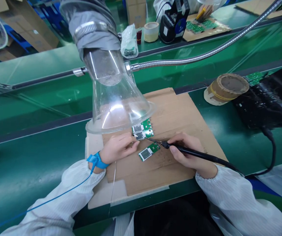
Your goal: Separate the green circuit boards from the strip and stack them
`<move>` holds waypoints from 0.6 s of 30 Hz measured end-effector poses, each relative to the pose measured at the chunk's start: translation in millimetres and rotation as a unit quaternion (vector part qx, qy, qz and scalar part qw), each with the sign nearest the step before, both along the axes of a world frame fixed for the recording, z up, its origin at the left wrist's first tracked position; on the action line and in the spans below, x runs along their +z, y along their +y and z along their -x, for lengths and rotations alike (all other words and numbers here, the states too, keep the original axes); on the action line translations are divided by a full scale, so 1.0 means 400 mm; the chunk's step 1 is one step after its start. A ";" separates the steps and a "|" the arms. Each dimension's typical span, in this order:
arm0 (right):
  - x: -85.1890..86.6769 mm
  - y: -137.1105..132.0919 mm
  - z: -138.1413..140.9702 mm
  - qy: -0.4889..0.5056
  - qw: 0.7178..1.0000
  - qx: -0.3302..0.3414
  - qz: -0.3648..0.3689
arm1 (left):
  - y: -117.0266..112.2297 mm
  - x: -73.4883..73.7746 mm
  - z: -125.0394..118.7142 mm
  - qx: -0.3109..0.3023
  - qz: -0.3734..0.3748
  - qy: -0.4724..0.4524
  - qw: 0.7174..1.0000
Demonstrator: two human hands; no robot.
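Note:
My right hand (187,149) is closed around the black handle of a soldering iron (197,152). Its tip reaches left to the lower edge of a green circuit board panel (147,128) with small grey-and-white screens. My left hand (119,148), wearing a blue wrist strap (97,161), is closed at the panel's lower left corner. A thin solder wire (113,180) runs down from its fingers, which hide the pinch itself. Below the iron tip lies a separate small circuit board (149,151) with one screen. Both boards rest on a cardboard sheet (180,114).
A clear fume extraction hood (118,108) hangs close above the left hand and panel. To the right stand a tape-wrapped round container (226,88) and a black soldering station (269,98). A flexible metal hose (195,57) crosses behind. Across the bench, a co-worker's hand (206,11) is over other boards.

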State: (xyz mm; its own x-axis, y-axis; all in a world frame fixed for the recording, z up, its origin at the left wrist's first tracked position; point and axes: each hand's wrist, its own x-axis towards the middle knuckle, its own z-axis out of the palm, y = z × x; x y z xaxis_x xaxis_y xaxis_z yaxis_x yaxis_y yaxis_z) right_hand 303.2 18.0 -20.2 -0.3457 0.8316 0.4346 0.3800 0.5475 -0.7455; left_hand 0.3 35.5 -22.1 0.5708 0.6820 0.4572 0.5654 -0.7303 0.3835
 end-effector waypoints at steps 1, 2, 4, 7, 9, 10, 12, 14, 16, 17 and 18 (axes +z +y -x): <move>0.000 0.000 0.000 -0.003 1.000 -0.002 0.004 | 0.000 -0.002 0.001 0.000 0.003 0.002 1.000; 0.000 0.000 0.000 -0.006 1.000 -0.003 0.008 | 0.000 -0.004 0.001 0.000 0.005 0.004 1.000; 0.000 -0.001 0.001 -0.010 1.000 -0.003 0.010 | 0.000 -0.007 0.002 -0.002 0.006 0.005 1.000; -0.001 0.000 0.004 -0.012 1.000 -0.001 0.005 | 0.001 -0.011 0.003 -0.003 0.009 0.010 1.000; 0.000 0.001 0.006 -0.012 1.000 0.003 0.006 | 0.002 -0.014 0.004 -0.004 0.012 0.015 1.000; 0.001 0.002 0.007 -0.011 1.000 0.005 0.006 | 0.002 -0.015 0.004 -0.006 0.015 0.016 1.000; 0.002 0.003 0.008 -0.011 1.000 0.007 0.003 | 0.002 -0.016 0.004 -0.013 0.017 0.012 1.000; 0.003 0.002 0.007 -0.009 1.000 0.007 -0.001 | 0.002 -0.014 0.004 -0.017 0.013 0.007 1.000; 0.002 -0.001 0.005 -0.003 1.000 0.003 -0.002 | 0.002 -0.009 0.005 -0.015 0.004 0.001 1.000; 0.001 -0.003 0.003 0.004 1.000 -0.002 -0.002 | 0.002 -0.007 0.006 -0.013 0.002 -0.001 1.000; 0.000 -0.004 0.001 0.014 1.000 -0.011 -0.001 | 0.003 -0.004 0.007 -0.011 0.000 -0.004 1.000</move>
State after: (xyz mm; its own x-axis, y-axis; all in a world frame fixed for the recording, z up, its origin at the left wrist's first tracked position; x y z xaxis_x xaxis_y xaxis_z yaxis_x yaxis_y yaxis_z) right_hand 303.0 16.2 -20.1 -0.3153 0.8378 0.4458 0.3704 0.5412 -0.7550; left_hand -2.3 36.5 -23.8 0.5821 0.6689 0.4622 0.5454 -0.7428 0.3882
